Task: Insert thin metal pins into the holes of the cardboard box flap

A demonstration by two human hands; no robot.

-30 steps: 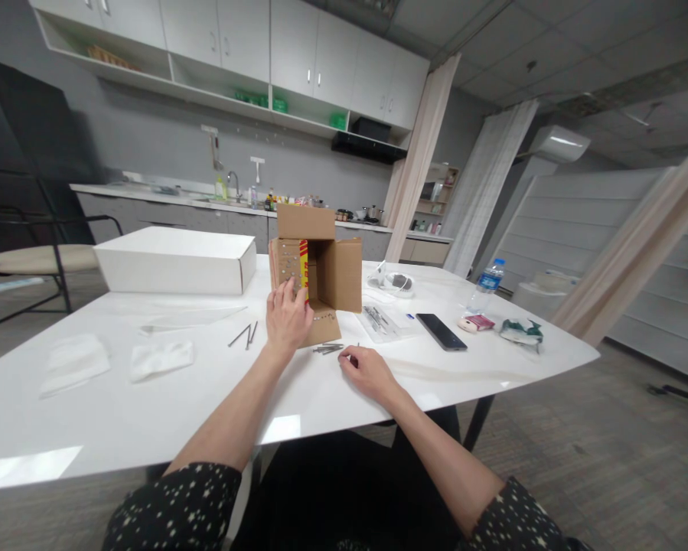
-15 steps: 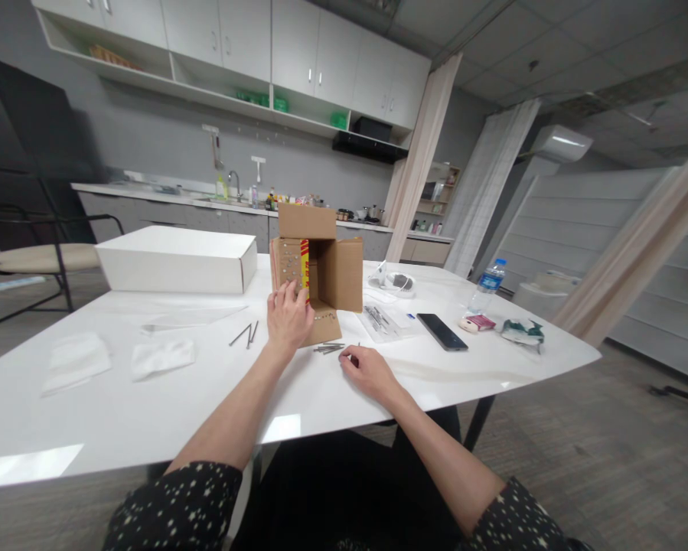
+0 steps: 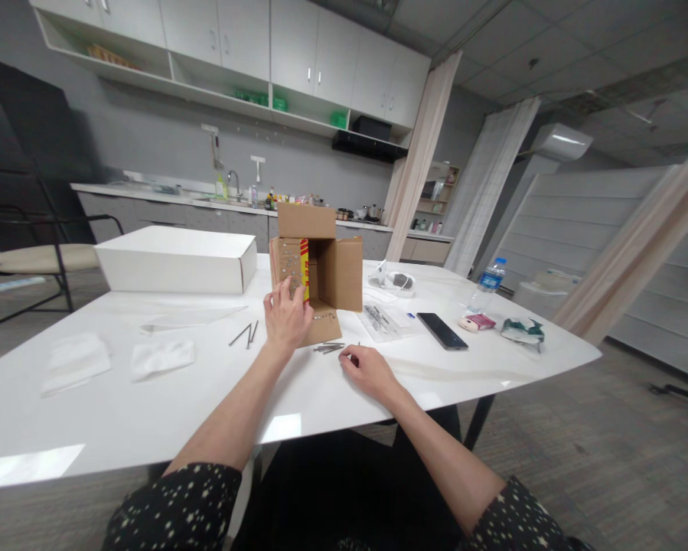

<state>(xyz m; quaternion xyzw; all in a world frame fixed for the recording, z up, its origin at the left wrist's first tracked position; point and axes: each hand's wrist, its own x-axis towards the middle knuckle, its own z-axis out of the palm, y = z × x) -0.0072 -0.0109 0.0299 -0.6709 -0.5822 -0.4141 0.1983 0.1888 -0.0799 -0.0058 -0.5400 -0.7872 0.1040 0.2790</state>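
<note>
A small brown cardboard box [image 3: 326,264] lies on its side on the white table [image 3: 119,405], its flaps spread and its opening toward me. My left hand [image 3: 286,315] grips the left flap, which is studded with small metal points and has a yellow and red strip. A little heap of metal nails [image 3: 327,348] lies in front of the box. My right hand [image 3: 365,367] rests on the table just right of the heap, fingers curled around a thin nail whose tip sticks up.
Two loose nails [image 3: 246,334] lie left of the box. A white box [image 3: 174,260] stands at the back left, white cloths [image 3: 160,357] at the left. A clear bag of nails [image 3: 378,317], a phone [image 3: 441,331] and a water bottle [image 3: 487,283] are at the right.
My left hand has shifted slightly up and left along the flap. My right hand and the box stay where they were.
</note>
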